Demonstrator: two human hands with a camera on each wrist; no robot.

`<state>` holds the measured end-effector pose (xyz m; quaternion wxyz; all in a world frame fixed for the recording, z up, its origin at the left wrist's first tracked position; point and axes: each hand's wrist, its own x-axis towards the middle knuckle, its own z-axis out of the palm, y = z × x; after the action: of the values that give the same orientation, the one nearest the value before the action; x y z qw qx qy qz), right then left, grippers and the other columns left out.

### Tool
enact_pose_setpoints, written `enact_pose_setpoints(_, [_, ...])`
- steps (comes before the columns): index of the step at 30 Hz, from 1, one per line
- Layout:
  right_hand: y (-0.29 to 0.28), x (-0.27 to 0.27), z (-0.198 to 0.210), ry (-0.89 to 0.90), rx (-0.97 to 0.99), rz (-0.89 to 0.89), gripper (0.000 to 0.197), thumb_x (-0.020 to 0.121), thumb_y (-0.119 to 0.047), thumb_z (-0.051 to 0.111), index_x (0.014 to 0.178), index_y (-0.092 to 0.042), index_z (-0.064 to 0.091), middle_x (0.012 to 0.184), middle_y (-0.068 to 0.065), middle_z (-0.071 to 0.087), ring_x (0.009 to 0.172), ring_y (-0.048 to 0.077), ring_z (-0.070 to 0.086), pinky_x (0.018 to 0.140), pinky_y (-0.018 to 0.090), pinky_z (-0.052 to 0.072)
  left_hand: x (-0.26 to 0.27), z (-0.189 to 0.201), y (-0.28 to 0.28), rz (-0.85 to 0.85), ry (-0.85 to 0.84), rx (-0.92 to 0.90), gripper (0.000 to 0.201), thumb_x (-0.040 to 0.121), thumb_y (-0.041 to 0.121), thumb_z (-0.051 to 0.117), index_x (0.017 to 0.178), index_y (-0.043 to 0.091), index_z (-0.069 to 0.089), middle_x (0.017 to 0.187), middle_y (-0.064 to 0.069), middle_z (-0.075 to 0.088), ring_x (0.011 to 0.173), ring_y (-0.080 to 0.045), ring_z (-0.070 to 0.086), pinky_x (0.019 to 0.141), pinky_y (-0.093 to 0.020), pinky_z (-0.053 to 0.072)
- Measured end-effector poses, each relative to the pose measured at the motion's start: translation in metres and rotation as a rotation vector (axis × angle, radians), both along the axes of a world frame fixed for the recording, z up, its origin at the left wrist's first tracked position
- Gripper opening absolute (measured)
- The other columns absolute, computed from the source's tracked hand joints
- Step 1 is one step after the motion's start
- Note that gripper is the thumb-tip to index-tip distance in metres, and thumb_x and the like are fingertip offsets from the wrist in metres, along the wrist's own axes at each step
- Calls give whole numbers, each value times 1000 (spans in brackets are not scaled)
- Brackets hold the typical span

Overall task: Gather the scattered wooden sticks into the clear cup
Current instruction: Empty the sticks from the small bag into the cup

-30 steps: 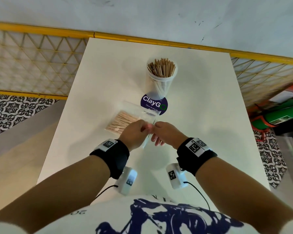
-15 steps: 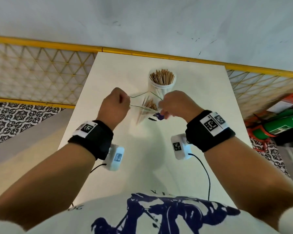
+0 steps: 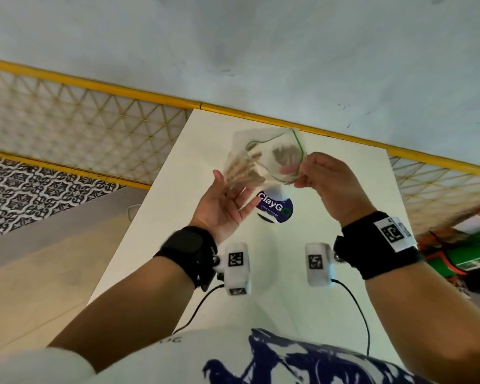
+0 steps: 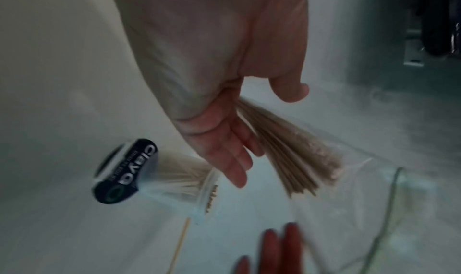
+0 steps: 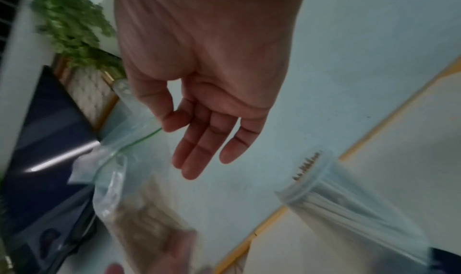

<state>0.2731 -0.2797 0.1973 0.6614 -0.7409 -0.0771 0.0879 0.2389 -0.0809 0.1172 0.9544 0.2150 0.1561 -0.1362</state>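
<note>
Both hands hold a clear zip bag (image 3: 263, 162) of wooden sticks up in the air over the white table (image 3: 288, 286). My left hand (image 3: 233, 187) lies palm up and grips the bag's lower end with the stick bundle (image 4: 286, 156). My right hand (image 3: 299, 176) pinches the green-lined open mouth (image 5: 149, 134). The clear cup (image 4: 179, 179), packed with sticks, stands on a blue ClayGo sticker (image 3: 275, 209) just beyond the bag, and the right wrist view also shows the cup (image 5: 349, 205). One loose stick (image 4: 180, 242) lies on the table.
A yellow rail with lattice fencing (image 3: 94, 87) runs behind the table, which has a drop to the floor on its left side. Green and orange items (image 3: 468, 259) sit to the right. A leafy plant (image 5: 75, 22) is nearby.
The bag came off the table and rose toward the cup. Its mouth was pulled open, and my left hand turned palm up under the sticks.
</note>
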Motion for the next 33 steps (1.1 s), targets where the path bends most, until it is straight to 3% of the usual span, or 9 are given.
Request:
enact_pose_setpoints(2, [-4,-3,-10,-31,-73,-98,13,82,-21,56,70,-24,57,83,-5,74,78,19,71,71,29,47,8,10,-2,86,-12,-25,38,92,40,49,109,9,63,94,-8,72,82,-20,73,72,-38,60])
enact_pose_setpoints(5, [-2,-19,-14,-350,-340,-406,18,84,-26,65,82,-38,51,98,-12,61,78,-3,60,69,14,41,14,20,-7,119,7,-46,24,96,27,50,94,7,64,84,-10,73,72,-20,73,69,-36,61])
enact_pose_setpoints(9, [10,-36,-24,-526,-474,-238,45,76,-25,77,112,-40,55,107,-16,48,75,2,50,71,6,38,15,21,-11,103,-8,-6,22,96,22,51,98,4,63,92,-12,72,80,-22,72,68,-36,60])
enact_pose_setpoints(14, [12,-38,-27,-568,-366,-196,15,85,-3,64,89,-15,72,91,-8,63,82,-3,58,78,16,45,11,19,-4,103,-18,-23,20,97,18,49,102,5,63,92,-13,73,80,-21,72,69,-35,61])
enact_pose_setpoints(19, [2,-56,-30,-646,-485,138,16,87,-4,57,89,-4,73,123,-8,61,110,-3,57,94,16,44,9,23,8,100,-148,-22,44,88,34,54,117,2,58,108,-15,69,95,-23,69,80,-35,58])
enact_pose_setpoints(22, [-7,-53,-33,-688,-551,-59,24,87,4,51,92,-4,73,113,1,69,105,22,60,92,32,49,9,27,14,49,-272,-6,35,82,32,59,112,15,67,117,-7,67,111,-24,63,92,-42,53])
enact_pose_setpoints(24, [-6,-51,-30,-642,-606,-250,20,88,1,53,88,-6,71,97,0,71,89,25,58,81,30,49,9,25,16,14,-303,-9,38,78,28,69,115,23,63,122,-3,65,115,-24,60,91,-44,52])
enact_pose_setpoints(28, [12,-48,-17,-262,-367,-276,19,85,-1,63,100,-10,71,99,-12,68,86,-3,63,70,1,42,3,21,10,-99,-222,103,49,78,28,67,126,30,57,105,5,66,94,-13,63,82,-32,53])
enact_pose_setpoints(33, [29,-40,-6,-96,-252,-96,42,81,13,59,105,-19,68,102,-9,68,91,6,69,87,22,54,0,22,1,-5,-150,71,22,91,4,54,108,16,63,89,-1,72,81,-12,69,75,-23,56])
